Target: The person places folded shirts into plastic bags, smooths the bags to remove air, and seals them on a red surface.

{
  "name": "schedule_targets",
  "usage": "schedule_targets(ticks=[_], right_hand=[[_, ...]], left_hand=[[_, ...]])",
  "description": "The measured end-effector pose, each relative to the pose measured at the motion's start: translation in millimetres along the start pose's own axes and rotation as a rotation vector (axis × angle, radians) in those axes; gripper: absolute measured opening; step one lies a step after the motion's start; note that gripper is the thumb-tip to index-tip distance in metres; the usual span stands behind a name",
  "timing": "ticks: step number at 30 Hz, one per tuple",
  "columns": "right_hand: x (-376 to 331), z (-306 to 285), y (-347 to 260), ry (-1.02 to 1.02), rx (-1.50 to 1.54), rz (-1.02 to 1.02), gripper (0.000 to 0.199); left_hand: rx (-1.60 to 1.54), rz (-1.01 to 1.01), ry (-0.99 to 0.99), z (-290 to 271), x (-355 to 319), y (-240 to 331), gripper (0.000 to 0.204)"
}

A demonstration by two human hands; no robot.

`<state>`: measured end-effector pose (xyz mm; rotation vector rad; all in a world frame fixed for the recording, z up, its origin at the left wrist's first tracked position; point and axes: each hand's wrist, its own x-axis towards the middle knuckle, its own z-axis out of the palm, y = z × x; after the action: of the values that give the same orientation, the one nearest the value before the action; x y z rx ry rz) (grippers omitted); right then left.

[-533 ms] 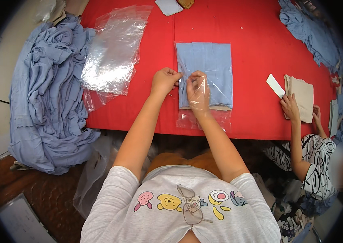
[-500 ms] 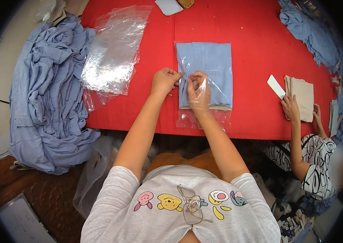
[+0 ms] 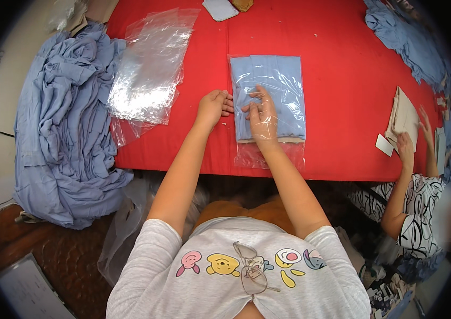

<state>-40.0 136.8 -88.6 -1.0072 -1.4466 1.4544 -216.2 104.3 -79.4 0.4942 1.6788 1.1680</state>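
Observation:
A folded light blue garment (image 3: 289, 95) lies flat inside a clear plastic bag (image 3: 289, 154), whose mouth extends past the cloth toward me. A thin beige edge shows under the garment's near side. My right hand (image 3: 262, 114) is inside the bag, under the film and over the blue cloth. Its fingers are apart and slightly bent, holding nothing. Beside the bag's left edge rests my left hand (image 3: 216, 109), with fingers loosely bent and nothing visible in them; the fingertips come close to the film.
Clear plastic bags (image 3: 148, 69) lie in a stack on the red table (image 3: 337, 127). Left of it is a large heap of blue cloth (image 3: 65, 127). At right, a co-worker's hands (image 3: 406, 149) handle a folded beige cloth (image 3: 402, 117) near a white card (image 3: 384, 144). More blue garments (image 3: 406, 40) lie behind.
My left hand has shifted slightly left, its fingers off the bag's edge. My right fingers have spread inside the bag. The co-worker has moved the beige cloth and tilted it.

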Motion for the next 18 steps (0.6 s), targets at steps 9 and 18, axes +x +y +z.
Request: schedule_targets(ticks=[9,18], right_hand=[[-3,8,12,-0.116,-0.692,-0.349,0.045],[-9,3,13,-0.133,-0.938,-0.565,0.056]], left_hand=[[0.061,0.146,0.031,4,0,-17,0.019],[0.123,0.174,0.176,20,-17,4,0.034]])
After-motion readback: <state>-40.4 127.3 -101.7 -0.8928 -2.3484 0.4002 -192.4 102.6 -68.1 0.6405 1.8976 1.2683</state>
